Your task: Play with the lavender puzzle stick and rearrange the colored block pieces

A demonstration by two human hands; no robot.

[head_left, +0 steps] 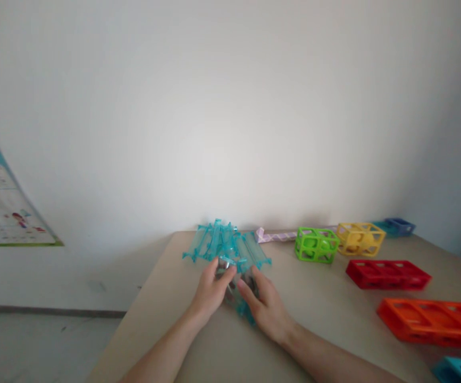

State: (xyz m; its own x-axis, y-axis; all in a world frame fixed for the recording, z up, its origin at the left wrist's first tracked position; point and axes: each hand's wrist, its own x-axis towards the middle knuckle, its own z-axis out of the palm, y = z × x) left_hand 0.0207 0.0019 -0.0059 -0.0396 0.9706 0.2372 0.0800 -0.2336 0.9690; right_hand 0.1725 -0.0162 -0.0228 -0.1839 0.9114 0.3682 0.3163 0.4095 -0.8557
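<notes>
My left hand (213, 284) and my right hand (265, 302) are close together above the table, both closed round a clear teal plastic piece (236, 300). The thumbs lie on its near side. Much of the piece is covered by my fingers, and its outline is blurred. Just beyond my hands lies a loose pile of similar clear teal plastic pieces (218, 242), with long flat bodies and flared ends.
Right of the pile are a lilac patterned strip (278, 236), a green frame block (317, 245), a yellow frame block (360, 239), a red block (388, 274) and an orange block (433, 321). A wall (230, 117) stands behind the table (154, 303).
</notes>
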